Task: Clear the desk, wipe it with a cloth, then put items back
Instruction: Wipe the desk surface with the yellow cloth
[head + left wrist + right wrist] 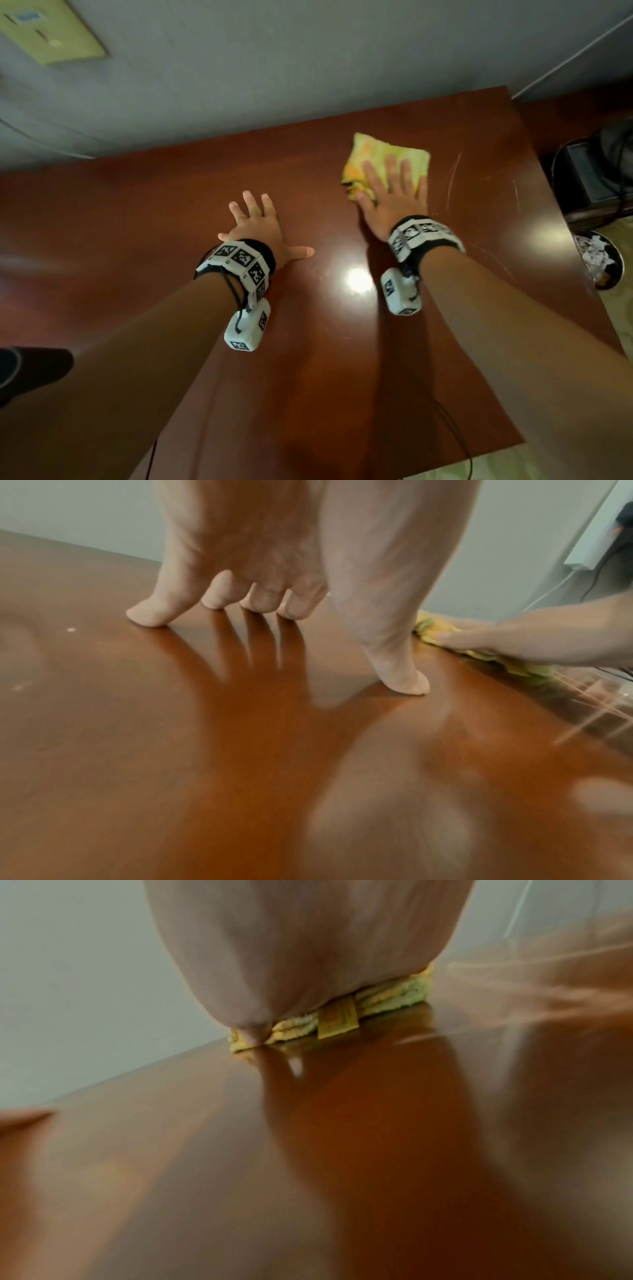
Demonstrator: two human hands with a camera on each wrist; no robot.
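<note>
A: Start with the big thing. The desk (239, 192) fills the head view, its top bare wood from the near edge back to the wall, so I judge the clearing is done and the wiping is under way.

B: And the cloth (387, 154)?

A: Folded into a rough square on the far right part of the top, closer to the wall than to the near edge (no real long axis to speak of). It lies directly under the right hand (394, 198), whose fingers are straight and spread, pressing flat on it without curling round it.

B: So the right is the nearer one.

A: It is on it. The left hand (255, 226) is well apart to the cloth's left and nearer the person, fingers splayed, tips and thumb propped on bare wood, gripping nothing.

B: Which way would the next stroke go?

A: My guess: leftward, since most of the uncovered top lies that side, and the left hand sits in that path.
</note>
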